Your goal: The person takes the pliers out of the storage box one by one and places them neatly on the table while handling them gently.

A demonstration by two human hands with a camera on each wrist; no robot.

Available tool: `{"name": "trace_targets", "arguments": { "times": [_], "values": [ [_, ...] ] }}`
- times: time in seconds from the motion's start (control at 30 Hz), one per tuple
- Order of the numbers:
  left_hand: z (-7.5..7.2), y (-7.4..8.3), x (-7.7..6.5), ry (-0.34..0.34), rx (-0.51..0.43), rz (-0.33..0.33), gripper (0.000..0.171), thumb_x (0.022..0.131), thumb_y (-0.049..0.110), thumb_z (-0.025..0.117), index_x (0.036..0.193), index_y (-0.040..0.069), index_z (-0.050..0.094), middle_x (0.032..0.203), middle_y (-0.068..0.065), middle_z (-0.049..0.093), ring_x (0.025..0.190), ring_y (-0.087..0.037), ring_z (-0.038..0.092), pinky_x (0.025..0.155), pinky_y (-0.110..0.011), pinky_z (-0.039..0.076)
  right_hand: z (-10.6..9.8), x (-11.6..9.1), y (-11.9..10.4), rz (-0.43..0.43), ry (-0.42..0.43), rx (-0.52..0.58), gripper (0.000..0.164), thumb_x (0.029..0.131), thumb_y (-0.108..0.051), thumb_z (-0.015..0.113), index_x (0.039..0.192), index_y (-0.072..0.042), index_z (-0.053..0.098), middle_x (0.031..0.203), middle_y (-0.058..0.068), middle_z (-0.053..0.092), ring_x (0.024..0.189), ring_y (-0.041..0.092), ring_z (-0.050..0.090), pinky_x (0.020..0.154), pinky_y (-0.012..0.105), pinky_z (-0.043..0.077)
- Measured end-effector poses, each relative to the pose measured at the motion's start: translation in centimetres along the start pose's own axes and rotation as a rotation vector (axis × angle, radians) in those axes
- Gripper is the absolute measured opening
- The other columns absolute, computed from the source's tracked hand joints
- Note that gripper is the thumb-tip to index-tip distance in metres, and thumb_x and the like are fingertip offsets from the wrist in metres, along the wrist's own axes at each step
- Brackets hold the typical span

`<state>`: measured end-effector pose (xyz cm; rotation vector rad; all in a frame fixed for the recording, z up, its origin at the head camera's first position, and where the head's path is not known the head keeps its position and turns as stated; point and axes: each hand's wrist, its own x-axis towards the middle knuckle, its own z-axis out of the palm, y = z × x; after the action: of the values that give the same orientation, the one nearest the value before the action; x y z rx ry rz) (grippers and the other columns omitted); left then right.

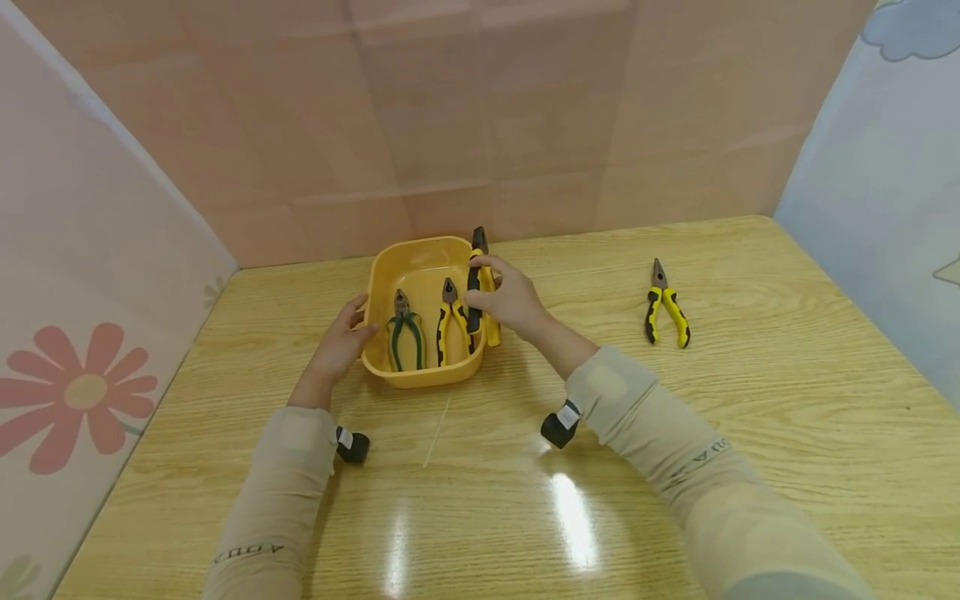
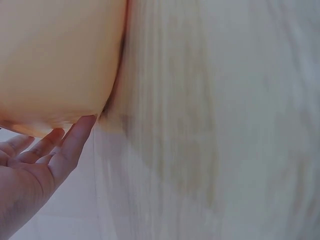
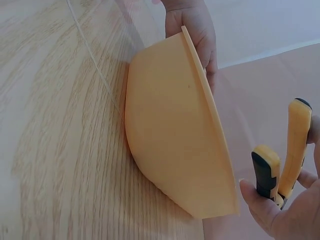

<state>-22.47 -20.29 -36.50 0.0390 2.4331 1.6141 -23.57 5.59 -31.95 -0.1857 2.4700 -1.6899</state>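
A yellow plastic basin (image 1: 423, 379) stands on the table. Inside lie green-handled pliers (image 1: 406, 332) and yellow-and-black pliers (image 1: 452, 321). My left hand (image 1: 339, 346) holds the basin's left side, thumb over the rim and fingers against the outer wall; in the left wrist view several fingertips (image 2: 82, 130) touch that wall. Over the right rim, my right hand (image 1: 513, 298) grips another pair of yellow-and-black pliers (image 1: 476, 292), its dark head pointing away from me. Their two handles (image 3: 296, 145) are spread apart in the right wrist view, above the basin rim.
Yellow-and-black long-nose pliers (image 1: 663, 308) lie on the table (image 1: 765, 417) to the right. A thin pale strip (image 1: 437, 433) lies in front of the basin. A pinkish wall covering (image 1: 540, 125) stands close behind, with patterned panels at both sides.
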Motion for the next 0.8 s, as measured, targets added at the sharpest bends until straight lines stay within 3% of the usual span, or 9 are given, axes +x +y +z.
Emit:
{"name": "trace_targets", "arguments": {
  "times": [0.2, 0.43, 0.8],
  "values": [
    [0.0, 0.0, 0.0, 0.003, 0.003, -0.005, 0.06, 0.092, 0.014, 0.041, 0.14, 0.014, 0.006, 0.135, -0.021, 0.022, 0.114, -0.036, 0.035, 0.087, -0.045, 0.037, -0.4, 0.1, 0.5, -0.001, 0.013, -0.022, 0.05, 0.072, -0.015, 0.06, 0.12, -0.02, 0.047, 0.087, 0.012, 0.047, 0.06, 0.017, 0.039, 0.048, 0.024, 0.035],
    [0.1, -0.3, 0.0, 0.002, 0.017, -0.005, 0.06, 0.092, 0.014, 0.041, 0.14, 0.015, 0.006, 0.136, -0.02, 0.021, 0.116, -0.036, 0.033, 0.088, -0.046, 0.036, -1.0, 0.2, 1.4, 0.038, 0.023, -0.031, 0.05, 0.074, -0.017, 0.06, 0.122, -0.02, 0.046, 0.089, 0.014, 0.05, 0.067, 0.019, 0.047, 0.054, 0.026, 0.042],
    [0.0, -0.3, 0.1, 0.005, 0.0, -0.001, 0.059, 0.092, 0.013, 0.041, 0.14, 0.014, 0.006, 0.136, -0.021, 0.02, 0.116, -0.036, 0.033, 0.087, -0.045, 0.036, -2.0, 0.3, 2.3, 0.038, 0.044, -0.078, 0.048, 0.073, -0.015, 0.059, 0.12, -0.019, 0.047, 0.086, 0.014, 0.049, 0.067, 0.02, 0.048, 0.055, 0.026, 0.043]
  ]
}}
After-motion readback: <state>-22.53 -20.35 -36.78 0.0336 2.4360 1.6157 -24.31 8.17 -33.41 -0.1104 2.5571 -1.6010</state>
